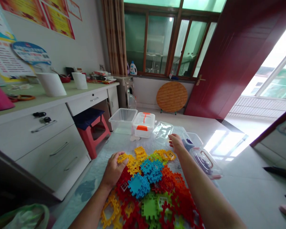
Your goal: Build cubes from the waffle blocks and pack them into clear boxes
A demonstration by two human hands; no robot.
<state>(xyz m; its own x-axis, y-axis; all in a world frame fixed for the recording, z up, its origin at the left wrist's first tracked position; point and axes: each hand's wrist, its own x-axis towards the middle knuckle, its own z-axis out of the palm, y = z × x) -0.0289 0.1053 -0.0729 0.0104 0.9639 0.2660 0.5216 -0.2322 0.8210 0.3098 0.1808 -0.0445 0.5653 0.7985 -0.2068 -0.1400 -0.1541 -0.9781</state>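
Observation:
A pile of interlocking plastic tiles lies on the pale blue cloth (84, 187): blue pieces (139, 185) in the middle, yellow ones (140, 153) at its far side, red ones (181, 198) and green ones (149, 206) nearer. My left hand (115, 168) is at the pile's left edge, fingers curled round a yellow tile. My right hand (175, 141) reaches past the pile, beside a clear plastic lid (163, 129); its fingers are bent together, and what they hold, if anything, is too small to make out.
Behind the pile stand an open clear bin (124, 119) and a lidded box (144, 122) with orange clips. More clear containers (206, 162) sit at the right. A red stool (92, 133) and white drawers (62, 146) are at the left.

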